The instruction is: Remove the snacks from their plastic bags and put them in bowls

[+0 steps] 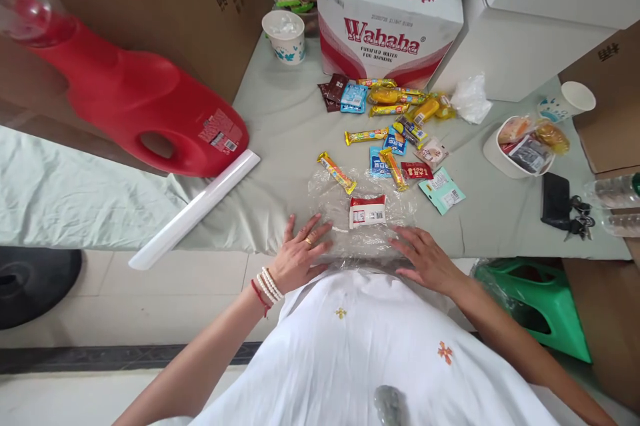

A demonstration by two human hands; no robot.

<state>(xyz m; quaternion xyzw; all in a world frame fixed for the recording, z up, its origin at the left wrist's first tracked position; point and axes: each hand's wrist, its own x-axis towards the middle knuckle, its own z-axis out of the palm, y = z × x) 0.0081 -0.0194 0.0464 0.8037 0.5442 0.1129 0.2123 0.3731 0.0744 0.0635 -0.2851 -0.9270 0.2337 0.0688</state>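
Note:
A clear plastic bag (327, 183) lies spread at the table's front edge. On its middle rests a small red and white snack packet (368, 213). My left hand (303, 249) lies with spread fingers on the bag's left edge, a ring and white beaded bracelets showing. At the right edge my right hand (423, 258) has its fingers stretched out on the plastic. Neither hand grips anything that I can see. Just behind the packet are a yellow snack stick (337, 173), another yellow stick (394, 169), a dark red packet (417, 171) and a mint green packet (443, 191).
More wrapped snacks (395, 99) lie before the Wahaha box (390, 29). Left are a red detergent bottle (165, 113) and a white tube (195, 213). Right stand a white tub (500, 158) of snacks, a black case with keys (556, 201), and plastic bottles (617, 193).

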